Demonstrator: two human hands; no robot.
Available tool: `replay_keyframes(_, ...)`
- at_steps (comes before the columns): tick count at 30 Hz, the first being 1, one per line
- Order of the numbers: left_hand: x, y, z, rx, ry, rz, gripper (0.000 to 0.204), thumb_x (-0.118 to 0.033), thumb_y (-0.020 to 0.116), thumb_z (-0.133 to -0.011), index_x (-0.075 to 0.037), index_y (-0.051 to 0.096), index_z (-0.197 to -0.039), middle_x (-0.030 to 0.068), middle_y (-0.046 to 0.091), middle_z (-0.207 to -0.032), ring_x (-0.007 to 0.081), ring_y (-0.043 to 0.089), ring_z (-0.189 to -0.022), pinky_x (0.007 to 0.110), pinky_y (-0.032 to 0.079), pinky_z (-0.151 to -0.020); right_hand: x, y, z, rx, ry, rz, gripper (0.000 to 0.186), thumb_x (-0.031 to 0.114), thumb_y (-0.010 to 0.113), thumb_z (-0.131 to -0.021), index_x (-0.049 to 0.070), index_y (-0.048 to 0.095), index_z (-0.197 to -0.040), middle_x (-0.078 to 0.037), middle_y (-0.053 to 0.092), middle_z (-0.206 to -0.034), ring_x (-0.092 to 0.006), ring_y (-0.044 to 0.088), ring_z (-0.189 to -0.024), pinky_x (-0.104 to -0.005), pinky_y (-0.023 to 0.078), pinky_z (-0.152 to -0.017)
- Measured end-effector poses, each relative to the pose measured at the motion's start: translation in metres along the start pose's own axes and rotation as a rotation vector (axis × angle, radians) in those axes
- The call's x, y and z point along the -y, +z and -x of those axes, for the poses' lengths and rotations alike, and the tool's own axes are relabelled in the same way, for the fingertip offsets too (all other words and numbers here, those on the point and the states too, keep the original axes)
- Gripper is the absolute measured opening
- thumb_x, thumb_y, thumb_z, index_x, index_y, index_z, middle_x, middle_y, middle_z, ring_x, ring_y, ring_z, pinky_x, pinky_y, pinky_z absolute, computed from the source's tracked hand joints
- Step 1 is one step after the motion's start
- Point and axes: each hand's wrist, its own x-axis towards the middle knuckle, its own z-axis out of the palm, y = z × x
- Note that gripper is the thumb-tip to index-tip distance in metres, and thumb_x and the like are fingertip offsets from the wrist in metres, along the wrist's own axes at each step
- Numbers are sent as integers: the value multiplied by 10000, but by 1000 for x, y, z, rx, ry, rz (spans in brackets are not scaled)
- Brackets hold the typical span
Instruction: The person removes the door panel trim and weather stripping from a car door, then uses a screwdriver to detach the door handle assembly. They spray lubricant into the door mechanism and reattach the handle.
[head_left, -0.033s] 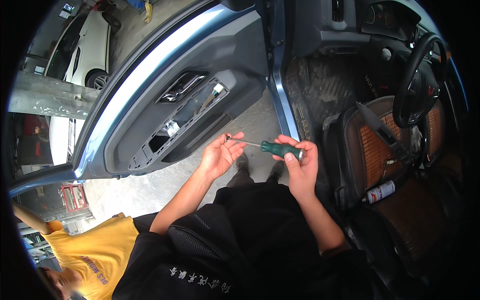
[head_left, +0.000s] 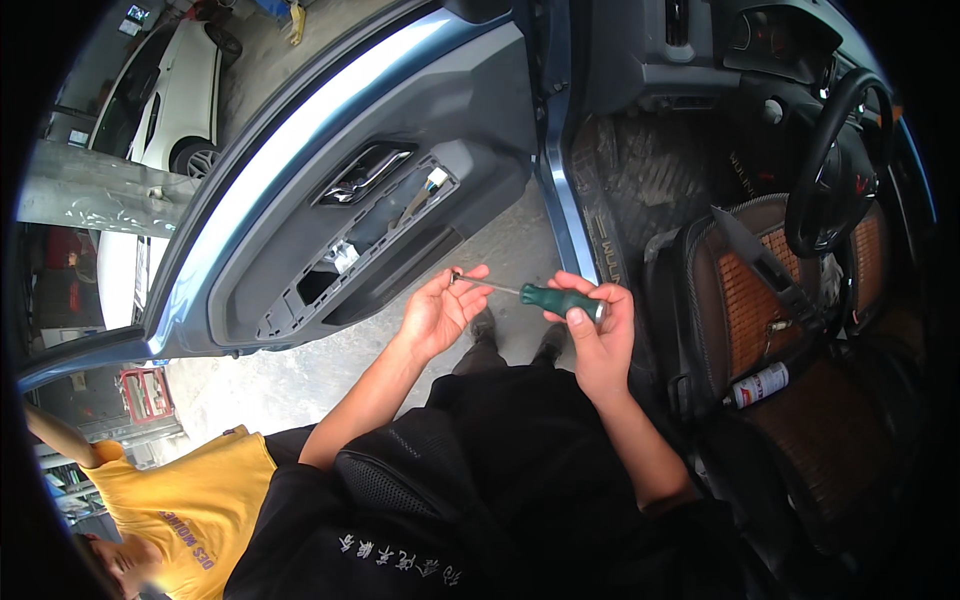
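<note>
Little has moved since the earlier frame beyond a slight leftward shift of the right hand (head_left: 608, 335) and the green-handled screwdriver (head_left: 553, 299) it grips at a vehicle's open doorway. The right fingers are clamped around the handle; the shaft points toward the left hand (head_left: 435, 315), whose thumb and fingertips gather at its tip, though whether they pinch it cannot be told. The tool is held above a pale concrete floor (head_left: 225, 400), between a blue door (head_left: 262, 165) and a woven-covered seat (head_left: 742, 290). Set into the door, a gray inner panel (head_left: 480, 100) shows a long opening with a white connector (head_left: 436, 178). On the seat lie a long dark trim piece (head_left: 750, 250) and a spray can (head_left: 762, 384), near a black steering wheel (head_left: 838, 180). Across the workshop stand a white car (head_left: 185, 100), a gray post (head_left: 100, 190) and a red metal stand (head_left: 147, 394); at lower left is a person in a yellow shirt (head_left: 190, 490).
</note>
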Motion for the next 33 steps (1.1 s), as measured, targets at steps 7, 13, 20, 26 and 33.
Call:
replay_keyframes(7,-3,0,1,-14,22,17,240,-219,335,-1042,-55,510,-1031,218,562,-1284,341,623,-1053,401,555,-851,-8,8,6,39,-47,41,290,9,561,-931,37,362,-1140,-258,495,-1302,-272,547,-1166,-403,524,-936)
replay_keyframes(13,-6,-1,1,-16,43,5,258,-235,320,-1049,-56,504,-1024,215,554,-1295,342,616,-1067,393,561,-833,-14,13,14,118,-80,84,292,-43,553,-917,38,361,-1122,-262,491,-1324,-263,564,-1142,-387,474,-979)
replay_keyframes(20,-9,-3,-1,-34,107,-48,238,-221,337,-1050,-51,500,-1018,217,570,-1260,325,643,-1000,364,576,-774,-14,14,15,323,-220,329,306,-85,566,-862,49,375,-1060,-253,552,-1284,-375,512,-1255,-448,404,-1040)
replay_keyframes(26,-15,-5,-2,-56,143,-92,193,-196,355,-1045,-63,494,-1041,213,600,-1192,313,650,-978,356,573,-776,-10,13,7,459,-266,404,286,-103,554,-841,59,389,-1008,-243,561,-1280,-414,484,-1277,-489,367,-1070)
replay_keyframes(33,-17,0,-2,-52,198,-98,149,-178,417,-1025,-72,516,-1057,164,620,-1115,304,656,-961,340,586,-753,-21,17,15,149,55,185,290,-27,513,-918,25,420,-1188,-226,494,-1354,-284,553,-1183,-384,463,-982)
